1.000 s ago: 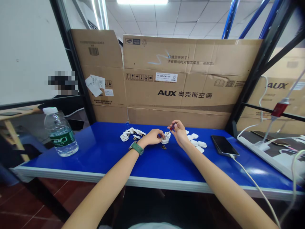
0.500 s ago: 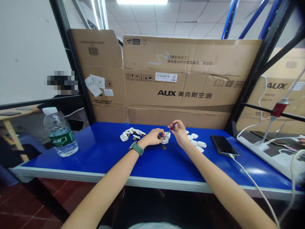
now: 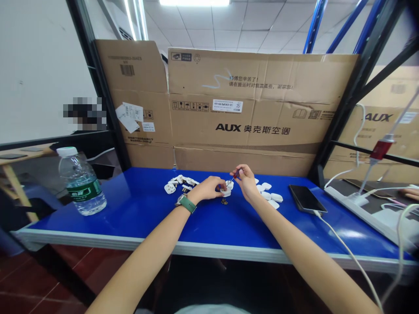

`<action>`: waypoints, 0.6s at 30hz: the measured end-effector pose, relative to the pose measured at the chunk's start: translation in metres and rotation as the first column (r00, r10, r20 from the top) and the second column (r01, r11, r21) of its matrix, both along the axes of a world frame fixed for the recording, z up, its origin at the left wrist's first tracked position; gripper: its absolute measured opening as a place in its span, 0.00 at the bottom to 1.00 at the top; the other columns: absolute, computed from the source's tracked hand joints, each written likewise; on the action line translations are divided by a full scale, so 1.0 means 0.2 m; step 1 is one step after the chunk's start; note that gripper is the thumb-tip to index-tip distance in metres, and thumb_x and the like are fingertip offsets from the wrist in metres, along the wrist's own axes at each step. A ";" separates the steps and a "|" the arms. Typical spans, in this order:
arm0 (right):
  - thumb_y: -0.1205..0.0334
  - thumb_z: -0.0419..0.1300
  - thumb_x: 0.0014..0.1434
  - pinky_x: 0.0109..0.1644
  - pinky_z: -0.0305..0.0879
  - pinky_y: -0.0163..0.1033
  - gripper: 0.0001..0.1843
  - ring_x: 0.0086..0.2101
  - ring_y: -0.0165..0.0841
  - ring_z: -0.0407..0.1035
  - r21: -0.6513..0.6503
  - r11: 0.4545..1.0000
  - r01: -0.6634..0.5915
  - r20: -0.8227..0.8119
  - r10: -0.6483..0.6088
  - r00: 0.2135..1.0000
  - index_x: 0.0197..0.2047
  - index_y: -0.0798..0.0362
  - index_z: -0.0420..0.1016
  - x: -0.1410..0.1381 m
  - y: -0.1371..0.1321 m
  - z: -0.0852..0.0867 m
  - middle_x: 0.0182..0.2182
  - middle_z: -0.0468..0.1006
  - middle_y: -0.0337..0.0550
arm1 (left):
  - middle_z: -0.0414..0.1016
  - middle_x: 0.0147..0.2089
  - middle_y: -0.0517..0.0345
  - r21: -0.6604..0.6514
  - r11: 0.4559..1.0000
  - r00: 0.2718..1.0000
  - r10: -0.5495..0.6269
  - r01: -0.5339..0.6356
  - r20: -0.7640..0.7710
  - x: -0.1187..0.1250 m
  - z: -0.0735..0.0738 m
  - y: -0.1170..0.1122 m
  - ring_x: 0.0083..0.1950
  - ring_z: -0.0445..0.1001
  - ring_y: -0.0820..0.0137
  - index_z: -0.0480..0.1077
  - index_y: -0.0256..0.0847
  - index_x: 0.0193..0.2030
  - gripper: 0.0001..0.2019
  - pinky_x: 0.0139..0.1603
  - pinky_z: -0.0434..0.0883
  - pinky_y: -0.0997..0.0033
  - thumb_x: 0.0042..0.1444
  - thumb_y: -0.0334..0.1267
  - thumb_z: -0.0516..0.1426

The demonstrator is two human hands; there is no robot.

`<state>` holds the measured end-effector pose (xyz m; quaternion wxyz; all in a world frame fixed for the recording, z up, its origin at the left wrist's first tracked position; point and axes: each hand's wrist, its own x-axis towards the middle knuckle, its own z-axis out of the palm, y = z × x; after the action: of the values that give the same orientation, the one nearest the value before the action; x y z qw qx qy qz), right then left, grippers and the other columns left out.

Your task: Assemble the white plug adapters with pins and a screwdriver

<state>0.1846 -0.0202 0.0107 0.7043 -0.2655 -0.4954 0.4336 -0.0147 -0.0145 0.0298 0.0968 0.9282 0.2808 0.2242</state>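
My left hand [image 3: 209, 187], with a green watch on its wrist, is closed on a small white plug part [image 3: 225, 191] resting on the blue table [image 3: 147, 209]. My right hand [image 3: 244, 181] pinches a small red-handled screwdriver [image 3: 234, 175] whose tip points down at that part. A few small brass pieces [image 3: 224, 201] lie just in front of the plug part. A cluster of white plug parts [image 3: 180, 183] lies left of my hands and several white covers [image 3: 270, 195] lie to the right.
A water bottle [image 3: 80, 183] stands at the table's left. A black phone [image 3: 304, 198] on a white cable lies at the right. A white power strip [image 3: 363, 207] sits further right. Cardboard boxes [image 3: 255, 109] wall the back. Another person's fingers [image 3: 413, 192] show at the far right.
Both hands stay at the plug part with only tiny shifts. The view has drifted slightly. Another person's fingers have come into sight at the far right edge.
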 end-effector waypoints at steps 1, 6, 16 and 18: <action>0.48 0.68 0.54 0.47 0.73 0.44 0.16 0.36 0.35 0.75 -0.001 1.000 0.002 0.004 -0.002 1.000 0.39 0.47 0.70 0.00 0.00 0.00 0.33 0.74 0.38 | 0.82 0.44 0.55 -0.002 1.000 1.000 -0.002 0.002 0.001 0.00 0.00 0.00 0.48 0.79 0.65 0.78 0.40 0.42 0.09 0.51 0.69 0.71 0.53 0.33 0.67; 0.49 0.67 0.54 0.47 0.73 0.45 0.16 0.36 0.35 0.75 -0.004 1.000 0.010 0.004 -0.010 1.000 0.39 0.47 0.69 0.00 0.00 0.00 0.33 0.74 0.37 | 0.82 0.46 0.53 0.028 0.999 0.999 0.024 -0.023 -0.034 0.00 -0.01 0.00 0.48 0.79 0.64 0.80 0.41 0.45 0.11 0.52 0.70 0.71 0.54 0.34 0.67; 0.50 0.68 0.55 0.46 0.74 0.45 0.15 0.37 0.35 0.77 -0.011 0.998 0.057 0.043 -0.056 0.997 0.40 0.48 0.73 0.02 -0.01 0.01 0.34 0.76 0.39 | 0.82 0.46 0.52 0.090 0.994 0.993 0.073 -0.064 -0.096 0.02 0.02 -0.04 0.48 0.79 0.63 0.80 0.42 0.46 0.09 0.50 0.70 0.72 0.57 0.34 0.64; 0.50 0.68 0.55 0.45 0.74 0.44 0.15 0.36 0.34 0.77 -0.024 0.997 0.076 0.052 -0.075 0.996 0.40 0.48 0.74 0.02 -0.01 0.01 0.34 0.76 0.38 | 0.82 0.46 0.52 0.112 0.991 0.990 0.089 -0.077 -0.107 0.02 0.02 -0.05 0.47 0.79 0.63 0.80 0.42 0.45 0.09 0.49 0.70 0.71 0.58 0.33 0.64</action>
<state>0.1891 -0.0230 0.0127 0.7038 -0.3040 -0.4974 0.4061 -0.0104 -0.0254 0.0339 0.0212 0.9307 0.3114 0.1905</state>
